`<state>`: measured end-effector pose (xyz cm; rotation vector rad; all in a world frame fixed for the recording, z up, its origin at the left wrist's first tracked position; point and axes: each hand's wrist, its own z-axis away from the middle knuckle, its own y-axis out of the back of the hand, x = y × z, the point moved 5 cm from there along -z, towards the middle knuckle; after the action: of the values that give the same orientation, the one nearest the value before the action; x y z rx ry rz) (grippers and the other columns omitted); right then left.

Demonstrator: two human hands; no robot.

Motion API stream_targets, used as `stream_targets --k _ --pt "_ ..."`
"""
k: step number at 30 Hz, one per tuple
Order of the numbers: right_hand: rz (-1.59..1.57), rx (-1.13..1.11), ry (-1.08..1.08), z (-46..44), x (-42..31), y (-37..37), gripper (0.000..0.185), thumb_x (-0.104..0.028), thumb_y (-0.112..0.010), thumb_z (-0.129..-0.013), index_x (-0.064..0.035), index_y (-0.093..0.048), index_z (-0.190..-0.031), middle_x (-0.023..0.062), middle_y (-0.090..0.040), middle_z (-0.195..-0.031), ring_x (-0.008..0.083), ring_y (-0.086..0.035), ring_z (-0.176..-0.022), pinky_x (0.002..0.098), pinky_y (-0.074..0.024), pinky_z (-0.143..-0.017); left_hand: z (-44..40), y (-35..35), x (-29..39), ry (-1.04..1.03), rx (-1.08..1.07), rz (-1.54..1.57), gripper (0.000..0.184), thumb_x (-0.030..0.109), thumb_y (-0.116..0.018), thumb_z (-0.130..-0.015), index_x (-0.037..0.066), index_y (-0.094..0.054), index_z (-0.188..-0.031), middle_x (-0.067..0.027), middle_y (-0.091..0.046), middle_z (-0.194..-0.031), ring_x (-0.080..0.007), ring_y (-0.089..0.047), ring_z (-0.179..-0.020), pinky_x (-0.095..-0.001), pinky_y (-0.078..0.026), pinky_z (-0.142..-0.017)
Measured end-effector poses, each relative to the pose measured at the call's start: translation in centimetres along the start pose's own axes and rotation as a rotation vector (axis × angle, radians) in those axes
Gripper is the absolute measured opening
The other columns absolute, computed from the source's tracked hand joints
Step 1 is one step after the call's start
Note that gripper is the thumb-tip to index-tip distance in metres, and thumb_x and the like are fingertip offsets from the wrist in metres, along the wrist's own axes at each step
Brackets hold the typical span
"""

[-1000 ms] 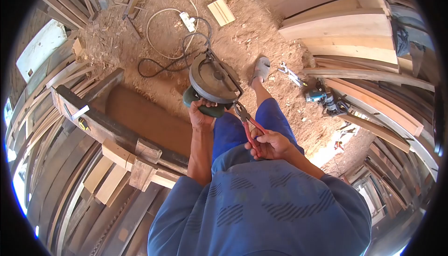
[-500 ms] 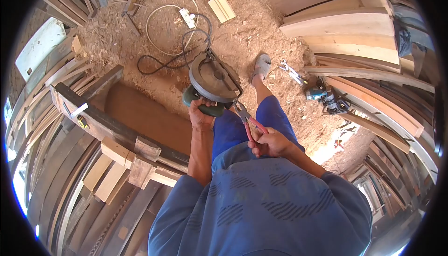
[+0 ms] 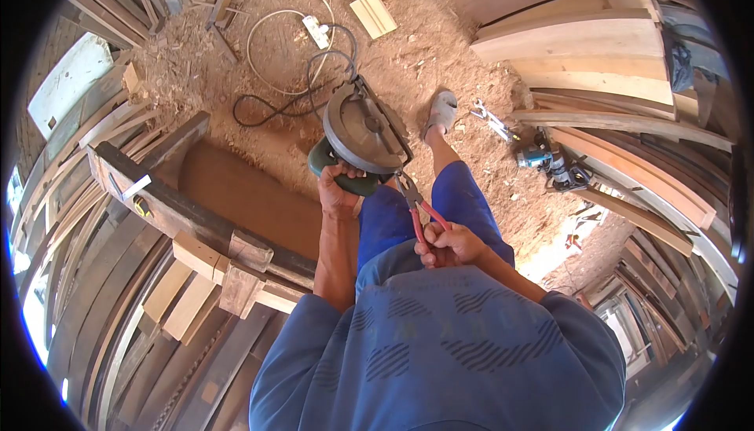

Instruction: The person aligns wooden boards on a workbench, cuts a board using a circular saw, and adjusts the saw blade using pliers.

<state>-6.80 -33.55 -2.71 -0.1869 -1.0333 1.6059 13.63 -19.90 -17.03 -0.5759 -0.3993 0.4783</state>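
My left hand point(image 3: 339, 187) is wrapped round the green handle of a circular saw point(image 3: 361, 128), holding it in front of my knees. The saw's round guard and metal base plate face up towards me. In my right hand point(image 3: 449, 245) are pliers point(image 3: 420, 209) with red handles, the fingers closed round the grips. The pliers' jaws touch or nearly touch the near corner of the saw's base plate; whether they grip anything there I cannot tell. A dark cord point(image 3: 271, 110) runs from the saw across the floor.
A white power strip point(image 3: 316, 31) lies on the sawdust floor. To the right are a wrench point(image 3: 491, 121) and a blue power tool point(image 3: 550, 162). A wooden bench point(image 3: 181, 207) with a tape measure point(image 3: 141, 207) stands left. Stacked boards point(image 3: 581, 54) line the sides.
The saw has shifted very slightly to the right and tilted a little. My right hand's fingers have moved slightly on the pliers' handles, which look a little wider apart.
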Motion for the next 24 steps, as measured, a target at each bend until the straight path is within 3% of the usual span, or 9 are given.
stream_targets --k 6,9,12,15,18,24 --pt "-0.029 0.007 0.029 -0.2 0.5 -0.6 0.015 0.001 -0.047 -0.092 -0.0083 -0.055 -0.101 0.0139 -0.061 -0.103 0.0235 -0.064 -0.084 0.0384 -0.0532 -0.078 0.6 -0.9 0.6 -0.001 0.06 -0.042 0.008 0.013 -0.055 -0.08 0.007 -0.05 -0.078 -0.0042 -0.048 -0.074 -0.0201 -0.047 -0.072 -0.0378 -0.043 -0.075" --pt "0.247 0.185 0.042 0.2 -0.9 -1.8 0.013 -0.007 -0.048 -0.098 -0.0071 -0.058 -0.106 0.013 -0.063 -0.106 0.0218 -0.068 -0.092 0.0386 -0.0563 -0.08 0.0 -1.4 0.5 -0.006 0.052 -0.016 0.007 0.013 -0.055 -0.079 0.008 -0.05 -0.077 -0.0041 -0.048 -0.074 -0.0201 -0.047 -0.072 -0.0373 -0.043 -0.074" --pt "0.677 0.364 0.118 0.2 -2.5 -3.3 0.012 -0.005 -0.049 -0.096 -0.0026 -0.056 -0.105 0.0132 -0.064 -0.105 0.0181 -0.069 -0.086 0.0322 -0.0561 -0.068 -0.3 -0.4 0.5 -0.01 0.061 -0.017 0.007 0.012 -0.055 -0.079 0.007 -0.05 -0.077 -0.0038 -0.047 -0.074 -0.0199 -0.046 -0.072 -0.0368 -0.042 -0.073" --pt "0.929 0.288 0.159 0.0 -3.4 -1.6 0.011 -0.006 -0.049 -0.097 -0.0004 -0.057 -0.101 0.0106 -0.064 -0.095 0.0147 -0.067 -0.08 0.0292 -0.0551 -0.063 -0.6 0.1 0.3 -0.011 0.089 -0.039 0.007 0.012 -0.055 -0.079 0.007 -0.05 -0.078 -0.0037 -0.047 -0.074 -0.0199 -0.046 -0.072 -0.0368 -0.043 -0.074" --pt "1.039 0.404 0.129 0.2 -3.8 -1.4 0.011 -0.007 -0.048 -0.097 -0.0009 -0.056 -0.096 0.0077 -0.061 -0.086 0.0132 -0.064 -0.071 0.0283 -0.0534 -0.06 -0.5 0.7 0.4 0.01 0.102 -0.08 0.008 0.012 -0.056 -0.079 0.005 -0.051 -0.08 -0.0041 -0.049 -0.075 -0.0205 -0.048 -0.072 -0.0371 -0.044 -0.075" --pt "0.879 0.369 0.098 -0.2 -3.0 -0.5 0.01 -0.01 -0.049 -0.097 -0.0031 -0.054 -0.093 0.0054 -0.059 -0.081 0.0119 -0.057 -0.063 0.0296 -0.051 -0.057 -0.5 0.9 0.3 -0.004 0.082 -0.098 0.01 0.013 -0.058 -0.08 0.004 -0.054 -0.081 -0.0054 -0.052 -0.074 -0.0217 -0.052 -0.074 -0.0381 -0.046 -0.077"
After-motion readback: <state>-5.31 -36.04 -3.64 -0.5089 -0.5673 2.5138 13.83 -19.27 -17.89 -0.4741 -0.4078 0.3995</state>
